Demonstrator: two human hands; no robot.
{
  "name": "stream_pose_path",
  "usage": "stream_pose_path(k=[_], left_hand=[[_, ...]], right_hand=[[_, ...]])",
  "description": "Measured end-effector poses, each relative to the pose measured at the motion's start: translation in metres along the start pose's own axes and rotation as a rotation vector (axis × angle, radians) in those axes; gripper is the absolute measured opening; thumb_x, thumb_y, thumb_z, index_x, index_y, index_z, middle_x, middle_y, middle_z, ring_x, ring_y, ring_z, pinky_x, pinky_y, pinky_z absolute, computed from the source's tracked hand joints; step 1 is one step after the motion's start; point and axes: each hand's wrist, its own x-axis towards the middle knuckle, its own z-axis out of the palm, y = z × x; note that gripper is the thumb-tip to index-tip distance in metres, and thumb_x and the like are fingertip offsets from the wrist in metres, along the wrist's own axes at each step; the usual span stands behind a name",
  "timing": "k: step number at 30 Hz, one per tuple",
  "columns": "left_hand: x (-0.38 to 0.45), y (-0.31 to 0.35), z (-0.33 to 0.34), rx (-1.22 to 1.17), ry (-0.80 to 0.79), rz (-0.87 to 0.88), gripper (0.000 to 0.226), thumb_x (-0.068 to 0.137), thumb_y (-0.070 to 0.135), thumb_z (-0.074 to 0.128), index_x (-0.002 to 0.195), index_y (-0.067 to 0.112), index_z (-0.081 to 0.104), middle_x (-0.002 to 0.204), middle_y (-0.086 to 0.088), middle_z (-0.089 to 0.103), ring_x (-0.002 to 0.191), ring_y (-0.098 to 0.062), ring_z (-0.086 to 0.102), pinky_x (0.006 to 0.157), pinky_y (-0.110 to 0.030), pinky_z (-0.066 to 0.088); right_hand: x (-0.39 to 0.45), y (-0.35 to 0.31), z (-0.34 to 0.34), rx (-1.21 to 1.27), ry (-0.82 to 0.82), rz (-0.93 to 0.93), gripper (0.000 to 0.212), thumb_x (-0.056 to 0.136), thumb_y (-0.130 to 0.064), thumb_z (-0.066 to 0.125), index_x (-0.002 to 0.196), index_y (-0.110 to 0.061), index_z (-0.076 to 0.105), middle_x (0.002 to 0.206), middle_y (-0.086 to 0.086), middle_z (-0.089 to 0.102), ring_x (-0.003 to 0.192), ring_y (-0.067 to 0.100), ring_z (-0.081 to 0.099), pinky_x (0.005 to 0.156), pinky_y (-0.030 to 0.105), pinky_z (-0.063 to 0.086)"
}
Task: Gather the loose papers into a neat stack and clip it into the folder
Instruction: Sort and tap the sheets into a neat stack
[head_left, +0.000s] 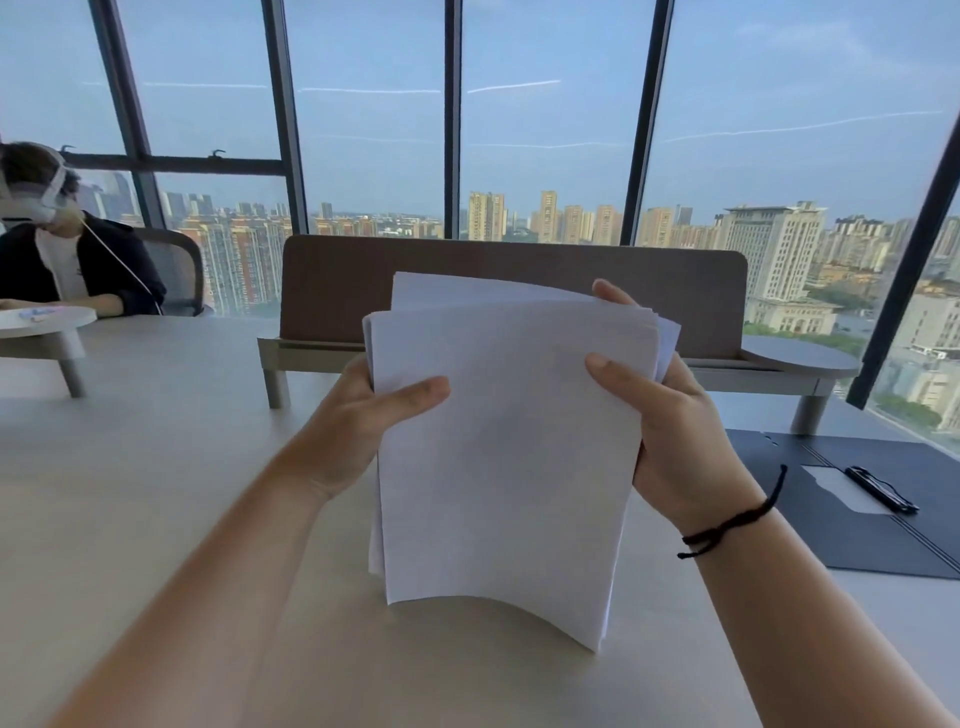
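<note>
A stack of white papers stands upright on its lower edge on the pale table, bowed at the bottom, with its top sheets slightly uneven. My left hand grips the stack's left edge, thumb across the front. My right hand grips the right edge, thumb in front and fingers behind. To the right the dark folder lies open and flat, with a black clip on it beside a small white patch.
A brown desk divider on a raised shelf stands just behind the papers. A person with a headset sits at the far left by a small round shelf. Floor-to-ceiling windows lie beyond the table's far edge.
</note>
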Motion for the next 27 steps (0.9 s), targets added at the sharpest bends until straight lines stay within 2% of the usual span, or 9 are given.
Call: stream_pose_path(k=[3,5,7,12,16,22,23,25,27], left_hand=[[0.014,0.016,0.0,-0.1,-0.059,0.025,0.042,0.081,0.013,0.06,0.112,0.041,0.068,0.1,0.012,0.077,0.092,-0.011,0.074,0.077,-0.032,0.059],[0.02,0.021,-0.001,-0.164,-0.118,0.047,0.052,0.084,0.009,0.056,0.126,0.04,0.059,0.111,0.011,0.075,0.1,-0.014,0.073,0.08,-0.032,0.059],[0.024,0.023,-0.004,-0.183,-0.128,0.066,0.053,0.084,0.007,0.055,0.127,0.038,0.057,0.111,0.012,0.074,0.1,-0.014,0.073,0.081,-0.032,0.059],[0.026,0.015,-0.006,-0.147,-0.025,0.086,0.032,0.084,0.005,0.064,0.104,0.031,0.062,0.096,0.01,0.071,0.085,-0.01,0.072,0.073,-0.034,0.061],[0.025,0.009,-0.006,-0.142,0.137,0.13,0.024,0.088,0.006,0.063,0.088,0.03,0.065,0.088,0.01,0.068,0.077,-0.008,0.07,0.066,-0.033,0.058],[0.023,0.013,-0.002,-0.174,0.052,0.076,0.02,0.08,0.017,0.061,0.085,0.033,0.073,0.087,0.009,0.074,0.075,-0.008,0.072,0.066,-0.03,0.059],[0.025,0.012,-0.004,-0.206,0.053,0.067,0.019,0.08,0.018,0.06,0.082,0.031,0.073,0.085,0.009,0.073,0.073,-0.009,0.072,0.065,-0.029,0.059],[0.026,0.012,-0.006,-0.239,0.067,0.062,0.019,0.083,0.017,0.058,0.08,0.028,0.074,0.085,0.007,0.072,0.075,-0.011,0.071,0.065,-0.028,0.057],[0.027,0.011,-0.008,-0.226,0.08,0.049,0.02,0.085,0.018,0.058,0.085,0.028,0.075,0.088,0.006,0.074,0.078,-0.012,0.071,0.068,-0.029,0.058]], right_hand=[[0.011,-0.009,0.001,0.002,-0.088,-0.024,0.056,0.079,-0.008,0.064,0.127,-0.036,0.064,0.117,0.001,0.074,0.106,0.027,0.071,0.093,0.045,0.058],[0.017,-0.012,0.002,-0.006,-0.099,-0.019,0.048,0.079,-0.006,0.064,0.119,-0.031,0.068,0.112,0.001,0.074,0.099,0.027,0.071,0.089,0.043,0.06],[0.021,-0.013,0.002,-0.017,-0.11,-0.004,0.035,0.08,-0.006,0.063,0.109,-0.025,0.07,0.106,0.003,0.073,0.091,0.026,0.07,0.08,0.04,0.06],[0.022,-0.012,-0.003,-0.031,-0.094,0.033,0.023,0.08,-0.009,0.063,0.097,-0.024,0.068,0.099,0.005,0.069,0.079,0.023,0.066,0.068,0.034,0.057],[0.017,-0.009,-0.006,-0.015,-0.069,0.05,0.025,0.08,-0.01,0.063,0.099,-0.024,0.071,0.102,0.006,0.071,0.08,0.023,0.068,0.07,0.033,0.058],[0.017,-0.013,-0.001,-0.034,-0.016,0.028,0.014,0.092,-0.016,0.057,0.089,-0.022,0.07,0.092,0.003,0.067,0.078,0.021,0.062,0.067,0.031,0.051],[0.018,-0.012,-0.001,-0.03,-0.002,0.016,0.015,0.094,-0.016,0.055,0.088,-0.02,0.068,0.094,0.004,0.066,0.081,0.022,0.061,0.066,0.031,0.05],[0.018,-0.011,-0.002,-0.014,0.006,0.003,0.015,0.096,-0.015,0.054,0.086,-0.018,0.065,0.113,0.021,0.066,0.095,0.029,0.061,0.071,0.033,0.048],[0.018,-0.011,-0.002,-0.018,0.001,0.006,0.012,0.096,-0.016,0.055,0.088,-0.017,0.064,0.129,0.03,0.06,0.104,0.033,0.061,0.077,0.037,0.047]])
